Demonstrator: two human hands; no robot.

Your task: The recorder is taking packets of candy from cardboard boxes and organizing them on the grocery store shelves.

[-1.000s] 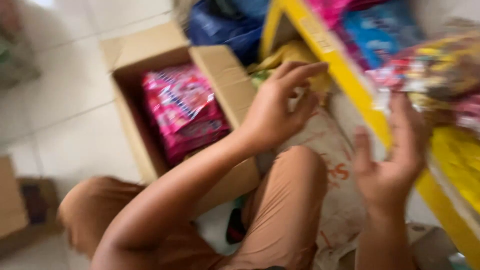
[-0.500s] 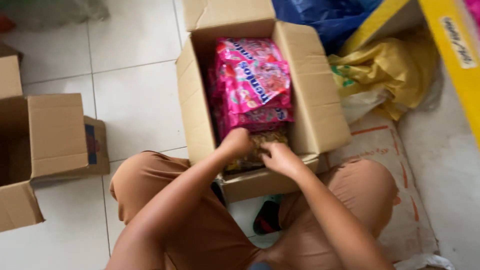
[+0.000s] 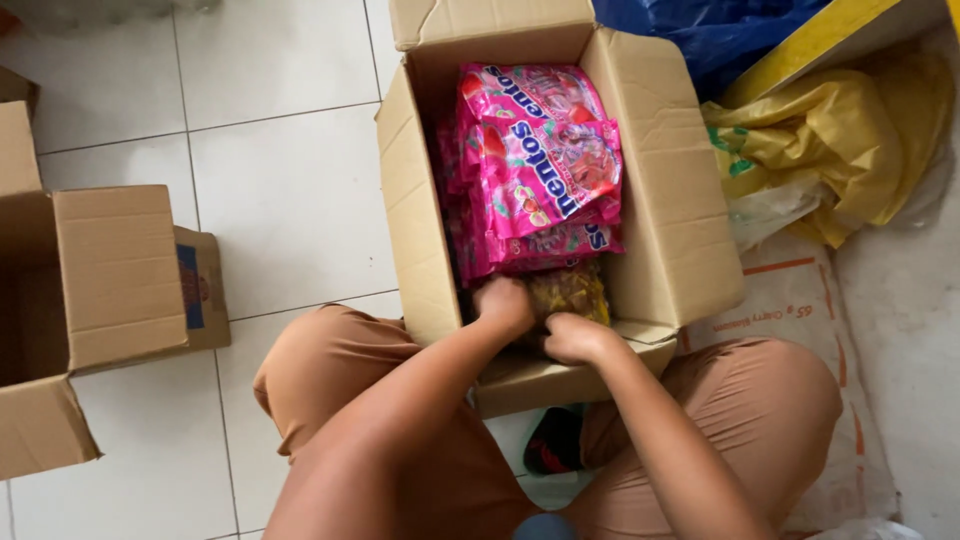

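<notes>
hands (image 3: 545,322) now gripping yellow packet (image 3: 568,291), carton (image 3: 672,225)

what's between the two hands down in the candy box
In the head view, a yellowish-brown packet sits between the left hand and the right hand, at the near end of the cardboard box, below the pink candy bags.

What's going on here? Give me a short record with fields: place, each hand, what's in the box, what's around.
Place: tiled floor, person sitting with knees apart
Left hand: inside the open cardboard box, at the near end
Right hand: inside the same box, on a yellowish packet
Box contents: stacked pink sweet bags
Left side: second open carton
Right side: yellow plastic bag
</notes>
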